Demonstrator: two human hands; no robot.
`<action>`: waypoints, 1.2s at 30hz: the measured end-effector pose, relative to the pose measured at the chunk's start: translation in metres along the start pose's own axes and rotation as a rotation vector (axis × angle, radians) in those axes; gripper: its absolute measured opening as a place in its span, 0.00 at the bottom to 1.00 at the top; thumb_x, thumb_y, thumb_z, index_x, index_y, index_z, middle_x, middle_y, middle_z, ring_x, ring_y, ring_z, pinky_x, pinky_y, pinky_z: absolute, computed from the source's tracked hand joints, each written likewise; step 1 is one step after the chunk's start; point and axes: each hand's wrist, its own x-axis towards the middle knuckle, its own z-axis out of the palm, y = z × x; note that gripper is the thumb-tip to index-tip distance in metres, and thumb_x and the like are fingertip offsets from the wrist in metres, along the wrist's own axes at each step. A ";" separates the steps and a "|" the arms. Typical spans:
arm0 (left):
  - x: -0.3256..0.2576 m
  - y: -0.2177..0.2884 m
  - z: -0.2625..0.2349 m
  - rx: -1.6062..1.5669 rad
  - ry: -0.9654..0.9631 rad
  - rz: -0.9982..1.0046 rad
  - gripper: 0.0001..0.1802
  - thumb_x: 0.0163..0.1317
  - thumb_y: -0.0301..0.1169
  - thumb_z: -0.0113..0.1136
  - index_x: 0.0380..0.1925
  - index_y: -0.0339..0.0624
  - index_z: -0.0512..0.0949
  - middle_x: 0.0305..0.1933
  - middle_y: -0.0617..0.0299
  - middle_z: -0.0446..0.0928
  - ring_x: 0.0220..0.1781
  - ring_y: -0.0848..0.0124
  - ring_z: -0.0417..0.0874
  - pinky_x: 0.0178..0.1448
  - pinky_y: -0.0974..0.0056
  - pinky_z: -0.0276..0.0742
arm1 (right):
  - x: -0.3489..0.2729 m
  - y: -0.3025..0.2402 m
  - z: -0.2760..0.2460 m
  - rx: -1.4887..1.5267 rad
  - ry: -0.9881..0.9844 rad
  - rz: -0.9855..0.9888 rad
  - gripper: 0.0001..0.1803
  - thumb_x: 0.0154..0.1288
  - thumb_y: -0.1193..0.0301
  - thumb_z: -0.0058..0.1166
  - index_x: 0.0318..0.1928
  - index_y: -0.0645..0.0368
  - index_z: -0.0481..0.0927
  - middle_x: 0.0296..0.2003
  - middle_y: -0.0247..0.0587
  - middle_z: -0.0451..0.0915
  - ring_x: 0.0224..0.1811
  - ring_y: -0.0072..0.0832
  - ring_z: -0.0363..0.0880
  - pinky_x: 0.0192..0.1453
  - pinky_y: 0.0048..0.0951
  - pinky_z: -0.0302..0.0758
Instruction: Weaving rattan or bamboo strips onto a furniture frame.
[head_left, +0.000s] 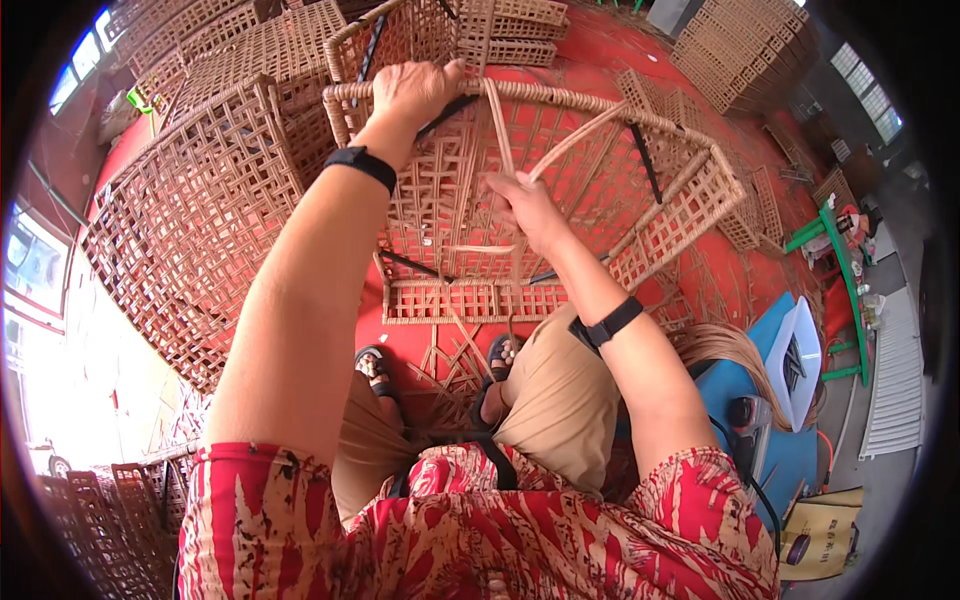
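In front of me stands an openwork woven basket frame [690,205] with a strip-wrapped upper rim [560,95] and black rods inside. My left hand [418,92] is closed over that rim near its left end. Lower down and to the right, my right hand [530,208] pinches a pale flat weaving strip [575,142]. One length of strip slants from the hand up to the rim on the right; another runs up to the rim nearer my left hand. A loose strip end hangs below my right hand, whose fingertips are partly hidden.
Large woven panels [200,210] lean at the left, and stacked baskets [738,45] stand at the far right. Strip scraps [450,365] litter the red floor by my feet. At my right are a bundle of strips [735,350], a white container [797,365] and a green stand [850,290].
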 end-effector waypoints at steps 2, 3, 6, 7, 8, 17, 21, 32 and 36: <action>0.012 -0.004 0.007 -0.084 0.009 -0.028 0.33 0.69 0.58 0.35 0.28 0.51 0.85 0.31 0.48 0.84 0.38 0.50 0.85 0.44 0.49 0.77 | 0.005 0.024 -0.008 -0.092 0.152 -0.173 0.17 0.68 0.58 0.55 0.38 0.62 0.79 0.22 0.29 0.74 0.25 0.21 0.73 0.29 0.28 0.70; 0.019 -0.006 0.010 -0.138 -0.047 -0.101 0.35 0.68 0.60 0.33 0.26 0.51 0.86 0.31 0.48 0.84 0.40 0.50 0.85 0.47 0.49 0.76 | 0.011 0.038 -0.010 -0.191 0.361 -0.265 0.19 0.67 0.57 0.55 0.30 0.61 0.79 0.21 0.31 0.74 0.19 0.23 0.72 0.25 0.32 0.69; 0.030 -0.011 0.019 -0.138 -0.070 -0.071 0.43 0.68 0.64 0.28 0.22 0.44 0.84 0.28 0.50 0.83 0.37 0.51 0.84 0.44 0.48 0.76 | 0.024 0.093 -0.017 -0.315 0.415 -0.214 0.22 0.66 0.53 0.55 0.27 0.61 0.81 0.18 0.37 0.75 0.20 0.26 0.74 0.26 0.36 0.69; 0.033 -0.013 0.020 -0.135 -0.065 -0.055 0.43 0.68 0.64 0.28 0.22 0.44 0.84 0.28 0.50 0.83 0.37 0.51 0.84 0.44 0.48 0.76 | 0.025 0.117 -0.016 -0.285 0.410 -0.161 0.22 0.65 0.52 0.55 0.29 0.61 0.82 0.16 0.38 0.74 0.21 0.27 0.75 0.27 0.36 0.69; 0.035 -0.013 0.022 -0.152 -0.128 -0.060 0.44 0.68 0.65 0.27 0.23 0.43 0.84 0.28 0.48 0.83 0.38 0.51 0.84 0.45 0.48 0.76 | 0.022 0.146 -0.011 -0.274 0.466 -0.025 0.21 0.65 0.53 0.56 0.29 0.59 0.82 0.16 0.35 0.73 0.19 0.26 0.74 0.24 0.34 0.68; 0.047 0.025 -0.021 -0.261 -0.264 0.139 0.38 0.69 0.60 0.40 0.54 0.33 0.76 0.47 0.42 0.81 0.52 0.52 0.81 0.59 0.56 0.75 | -0.025 0.381 -0.013 0.737 1.009 0.579 0.18 0.64 0.60 0.59 0.24 0.55 0.68 0.14 0.34 0.68 0.09 0.25 0.64 0.12 0.24 0.61; 0.050 0.113 -0.024 -0.519 -0.366 0.593 0.39 0.68 0.63 0.37 0.62 0.42 0.71 0.50 0.46 0.80 0.56 0.50 0.79 0.58 0.52 0.74 | -0.008 0.405 -0.025 0.887 1.018 0.626 0.23 0.63 0.58 0.60 0.21 0.55 0.62 0.12 0.34 0.62 0.09 0.29 0.60 0.13 0.27 0.61; 0.044 0.196 -0.003 -0.156 0.023 0.885 0.18 0.63 0.40 0.60 0.37 0.33 0.71 0.25 0.46 0.78 0.33 0.49 0.83 0.37 0.51 0.78 | 0.047 0.475 -0.037 0.631 1.154 0.674 0.17 0.62 0.60 0.63 0.25 0.53 0.70 0.17 0.28 0.63 0.11 0.26 0.59 0.16 0.27 0.65; 0.067 0.190 0.016 -0.149 -0.037 0.817 0.15 0.61 0.34 0.59 0.40 0.34 0.71 0.30 0.45 0.80 0.37 0.47 0.82 0.42 0.48 0.77 | 0.062 0.494 -0.037 0.421 1.170 0.739 0.17 0.60 0.61 0.64 0.27 0.60 0.74 0.21 0.33 0.73 0.15 0.27 0.68 0.18 0.30 0.68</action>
